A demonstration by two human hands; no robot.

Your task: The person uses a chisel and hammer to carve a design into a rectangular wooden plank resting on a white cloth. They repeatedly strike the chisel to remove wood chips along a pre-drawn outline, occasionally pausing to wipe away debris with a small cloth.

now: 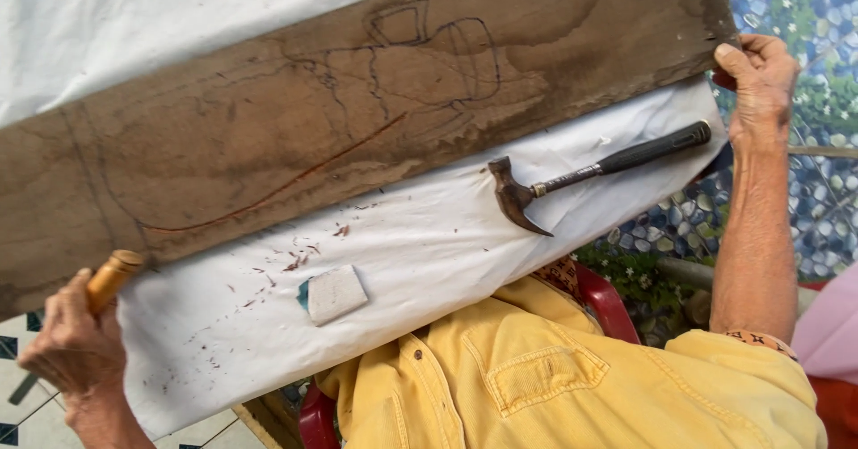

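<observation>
A long weathered wooden board (295, 136) lies slantwise across a white cloth (429, 252). Dark pen outlines and a reddish curved line are drawn on it. My right hand (760, 74) grips the board's right end, thumb on top. At the lower left, beside the board's near edge, my left hand (71, 351) is closed around a tool with a round wooden handle (112, 279); its working end is hidden. A claw hammer (590, 176) with a black grip rests on the cloth below the board, apart from both hands.
A small white block with a teal edge (332, 293) and several reddish wood chips (295, 261) lie on the cloth. My yellow shirt (536, 377) and a red chair (608, 302) fill the bottom. Patterned blue tiling (822, 190) is at the right, floor tiles (18, 346) at the lower left.
</observation>
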